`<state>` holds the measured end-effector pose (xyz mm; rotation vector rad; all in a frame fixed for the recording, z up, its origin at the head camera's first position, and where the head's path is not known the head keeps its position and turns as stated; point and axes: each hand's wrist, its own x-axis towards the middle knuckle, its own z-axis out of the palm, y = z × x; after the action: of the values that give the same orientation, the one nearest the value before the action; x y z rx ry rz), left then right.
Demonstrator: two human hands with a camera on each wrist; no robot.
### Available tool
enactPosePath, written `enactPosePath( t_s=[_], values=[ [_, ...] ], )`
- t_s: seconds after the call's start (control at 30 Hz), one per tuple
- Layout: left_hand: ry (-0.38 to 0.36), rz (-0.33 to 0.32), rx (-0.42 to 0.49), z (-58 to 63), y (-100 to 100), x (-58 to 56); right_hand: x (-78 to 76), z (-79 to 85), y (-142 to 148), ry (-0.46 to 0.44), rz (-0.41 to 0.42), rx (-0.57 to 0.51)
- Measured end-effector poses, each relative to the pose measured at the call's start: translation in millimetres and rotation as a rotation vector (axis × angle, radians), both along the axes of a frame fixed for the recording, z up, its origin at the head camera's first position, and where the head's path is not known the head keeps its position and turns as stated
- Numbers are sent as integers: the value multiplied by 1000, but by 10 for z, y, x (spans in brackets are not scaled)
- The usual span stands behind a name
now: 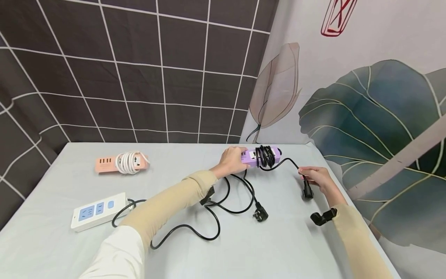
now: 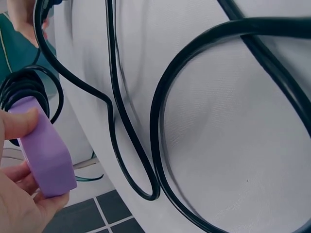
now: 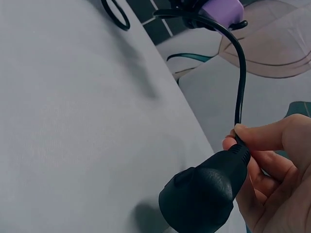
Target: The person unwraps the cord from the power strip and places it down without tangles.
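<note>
Closest to me is the long left sleeve [image 1: 174, 197], tan cloth with a white upper part, leading out to the left hand [image 1: 231, 160]. That hand grips one end of a slim purple plastic power strip [image 1: 248, 156], fingers and thumb wrapped round it, near the far edge of the pale cloth-covered surface [image 1: 278, 240]. Just beyond the fingertips, a thick coil of glossy black cord [image 1: 265, 156] is wound about the strip. I'd worry about it: a hard tug could drag the turns tight or slide them off the end, and a one-ended grip could let the strip twist.

The right hand [image 1: 318, 178] narrowly pinches the tail of that cord, right behind a chunky black moulded plug [image 1: 307, 192]. So small a hold might slip, letting the plug drop or swing.

On the near side of the left hand lie loose loops of black cable [image 1: 209, 239] and a black three-pin plug [image 1: 260, 213]; trailing cord could snag there. Farther out, left of that hand, sit a white power strip with blue sockets [image 1: 100, 211] and a salmon-pink one wrapped in white cord [image 1: 106, 164], both probably out of harm's way.
</note>
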<state>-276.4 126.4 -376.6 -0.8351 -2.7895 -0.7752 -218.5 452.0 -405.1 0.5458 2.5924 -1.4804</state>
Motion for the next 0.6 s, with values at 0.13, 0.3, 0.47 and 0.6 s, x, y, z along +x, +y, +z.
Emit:
enactPosePath(
  t_s=[0.13,0.3,0.47,0.6],
  values=[
    [-10,-8,-6,-1,-14,9,-48,12,-19,-3,-20,-2],
    [-22,-27,-5,-18,-34,19,-112,16,-42,-10,-50,-8],
    [-25,-35,-8,-25,-45,14,-169,62,-70,-16,-76,-14],
    [-54,-49,-12,-34,-49,10,-220,107,-87,-30,-97,-25]
  ],
)
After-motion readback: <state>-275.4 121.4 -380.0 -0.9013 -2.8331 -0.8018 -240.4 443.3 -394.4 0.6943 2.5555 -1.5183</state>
